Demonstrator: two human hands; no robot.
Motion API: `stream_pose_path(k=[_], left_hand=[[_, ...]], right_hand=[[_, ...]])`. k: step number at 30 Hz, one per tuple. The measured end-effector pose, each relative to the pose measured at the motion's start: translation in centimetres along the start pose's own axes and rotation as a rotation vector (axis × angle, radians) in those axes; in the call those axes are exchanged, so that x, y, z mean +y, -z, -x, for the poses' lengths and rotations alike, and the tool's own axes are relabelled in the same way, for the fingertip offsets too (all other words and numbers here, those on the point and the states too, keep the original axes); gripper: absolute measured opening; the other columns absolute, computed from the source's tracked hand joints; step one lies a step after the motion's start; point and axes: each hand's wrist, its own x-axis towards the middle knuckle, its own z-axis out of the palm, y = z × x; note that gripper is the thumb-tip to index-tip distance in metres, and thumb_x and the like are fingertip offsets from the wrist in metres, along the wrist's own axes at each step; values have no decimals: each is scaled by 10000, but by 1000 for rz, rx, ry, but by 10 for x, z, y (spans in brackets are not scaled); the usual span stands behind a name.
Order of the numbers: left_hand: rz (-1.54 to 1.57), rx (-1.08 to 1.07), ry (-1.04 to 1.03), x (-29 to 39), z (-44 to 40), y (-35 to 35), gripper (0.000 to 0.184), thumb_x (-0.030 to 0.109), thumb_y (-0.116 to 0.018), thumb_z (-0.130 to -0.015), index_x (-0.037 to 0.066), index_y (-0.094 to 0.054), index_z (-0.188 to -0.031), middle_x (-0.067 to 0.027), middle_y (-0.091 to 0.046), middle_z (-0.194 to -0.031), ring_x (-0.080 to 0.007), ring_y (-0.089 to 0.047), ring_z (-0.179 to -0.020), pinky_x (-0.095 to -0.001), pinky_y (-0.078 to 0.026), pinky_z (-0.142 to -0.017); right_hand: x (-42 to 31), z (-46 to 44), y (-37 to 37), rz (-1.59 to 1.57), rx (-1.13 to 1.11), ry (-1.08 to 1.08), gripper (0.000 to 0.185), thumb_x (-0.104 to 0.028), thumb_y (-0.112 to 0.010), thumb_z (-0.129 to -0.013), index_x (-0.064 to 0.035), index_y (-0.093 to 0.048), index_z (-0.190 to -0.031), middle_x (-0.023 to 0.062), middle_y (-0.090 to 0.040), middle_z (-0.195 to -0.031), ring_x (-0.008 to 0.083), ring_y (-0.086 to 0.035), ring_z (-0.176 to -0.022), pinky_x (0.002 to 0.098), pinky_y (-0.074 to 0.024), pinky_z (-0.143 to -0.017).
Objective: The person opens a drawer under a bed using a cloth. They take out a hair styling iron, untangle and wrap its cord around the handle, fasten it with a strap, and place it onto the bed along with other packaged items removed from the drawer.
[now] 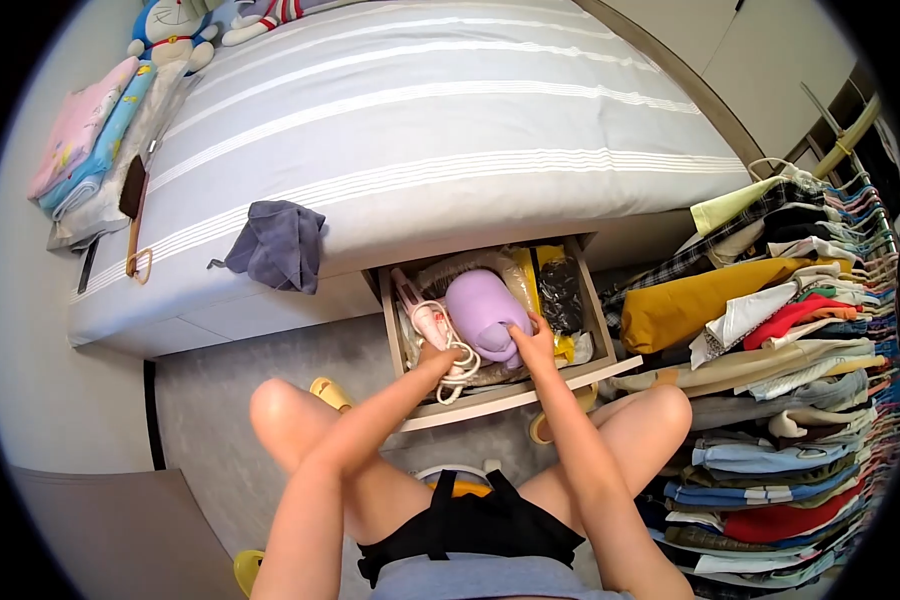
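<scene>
A drawer [515,400] is pulled out from the bed base, and both my hands reach into it. My left hand [438,362] is closed around the lower end of a pink appliance with a white cord [455,382]; the pink appliance [426,318] is long and lies along the drawer's left side. My right hand [536,342] grips the narrow end of a rounded purple object [480,303], whose exact kind I cannot make out. Beside it lie a black plastic-wrapped bundle [562,295] and yellow packaging [528,275]. Clear plastic wrapping partly shows behind the purple object.
The bed [420,130] spans the far side, with a grey cloth [275,245] at its edge. Folded blankets [88,140] and a blue plush toy [170,35] sit at the left. A packed clothes rack [780,400] stands close on the right. A yellow slipper [330,393] is on the floor.
</scene>
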Motion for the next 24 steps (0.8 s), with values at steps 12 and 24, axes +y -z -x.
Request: stream_pose_path(k=[12,24], left_hand=[[687,-521,264,66,71,73,87,129,-496,-754,61,-517,-703,-36,-488,-540,-146,-469,-430,-300,-447,-448],[12,-824,-27,123,126,102,379,33,-525,-635,11,-500,-1012,-50,-563,-812,-111,-550,-687,-230,-466,-598]], right_hand=[[-24,6,25,-124,-30,-161,536,-227,-698,-674,39,-537,-1110,139,-609,-957,170,-582,-842,265,-458,-754],[-56,18,85,-943,-134,-188,472,-394,-391,-863,-97,-463,-1223,55,-532,-1168,208,-508,-1078,372,-419,-916]])
